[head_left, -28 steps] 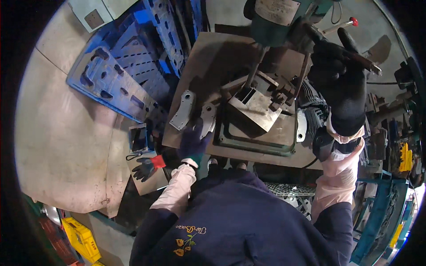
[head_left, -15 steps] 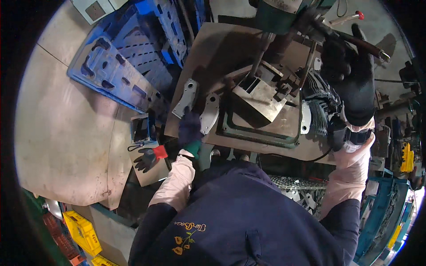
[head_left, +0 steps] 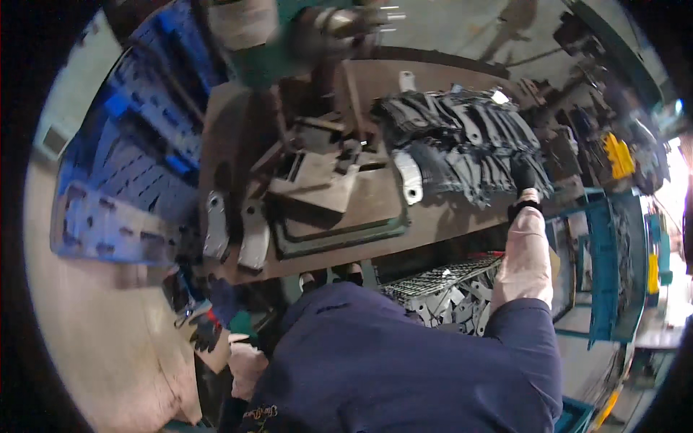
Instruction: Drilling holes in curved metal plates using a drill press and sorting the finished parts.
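Observation:
My right hand (head_left: pixel 529 175), in a black glove, reaches to the right end of piled grey metal plates (head_left: pixel 473 126) on the table. Its fingers blend into the dark plates, so whether it grips one is not visible. Low beside the table's left front corner is my left hand (head_left: pixel 227 302), in a dark blue glove with a green cuff, its fingers blurred. Two curved metal plates with holes, one left (head_left: pixel 216 227) and one right (head_left: pixel 254 234), lie near that corner. A steel fixture block (head_left: pixel 314 184) sits on the press base (head_left: pixel 346 242) at the table's middle.
A press head (head_left: pixel 278 54) stands over the table (head_left: pixel 447 220). Blue plastic pallets (head_left: pixel 119 224) lean at the left. A spare dark glove (head_left: pixel 208 335) lies at lower left. Below the table, a wire basket (head_left: pixel 411 285) sits by loose metal pieces; a teal rack (head_left: pixel 599 267) is at right.
My view has swung to the right. My right hand has left the press's lever and reached the piled plates. My left hand has drawn back from the two curved plates.

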Demonstrator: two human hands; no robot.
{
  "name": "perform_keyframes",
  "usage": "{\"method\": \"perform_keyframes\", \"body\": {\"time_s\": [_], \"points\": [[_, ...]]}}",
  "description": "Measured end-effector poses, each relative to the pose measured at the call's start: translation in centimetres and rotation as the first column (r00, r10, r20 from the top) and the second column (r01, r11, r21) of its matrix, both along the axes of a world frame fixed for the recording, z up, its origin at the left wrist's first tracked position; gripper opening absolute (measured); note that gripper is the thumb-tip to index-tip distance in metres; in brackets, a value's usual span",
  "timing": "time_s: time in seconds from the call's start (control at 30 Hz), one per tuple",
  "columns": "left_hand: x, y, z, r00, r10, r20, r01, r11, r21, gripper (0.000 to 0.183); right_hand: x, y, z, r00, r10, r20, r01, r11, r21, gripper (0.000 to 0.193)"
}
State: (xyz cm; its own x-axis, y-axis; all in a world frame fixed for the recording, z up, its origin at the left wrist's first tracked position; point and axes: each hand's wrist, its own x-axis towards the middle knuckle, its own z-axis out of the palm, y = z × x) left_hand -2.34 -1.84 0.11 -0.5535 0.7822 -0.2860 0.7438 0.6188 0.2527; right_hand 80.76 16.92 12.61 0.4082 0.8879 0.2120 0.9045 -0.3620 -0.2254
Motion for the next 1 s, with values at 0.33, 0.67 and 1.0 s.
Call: {"method": "perform_keyframes", "body": {"time_s": [0.33, 0.67, 1.0], "points": [[1.5, 2.5, -2.0, 0.962, -0.064, 0.265, 0.023, 0.988, 0.155, 0.082, -10.0, -3.6, 0.4, 0.950, -0.059, 0.306, 0.141, 0.957, -0.253, 0.066], [6.9, 3.5, -1.9, 0.980, -0.196, 0.035, 0.168, 0.908, 0.385, 0.098, -12.3, 2.3, -5.1, 0.868, 0.473, 0.152, -0.496, 0.818, 0.291, 0.056], [7.7, 4.1, 1.5, 0.980, -0.186, 0.070, 0.158, 0.943, 0.293, 0.101, -22.0, 12.8, -4.7, 0.777, 0.553, 0.301, -0.628, 0.715, 0.309, 0.040]]}}
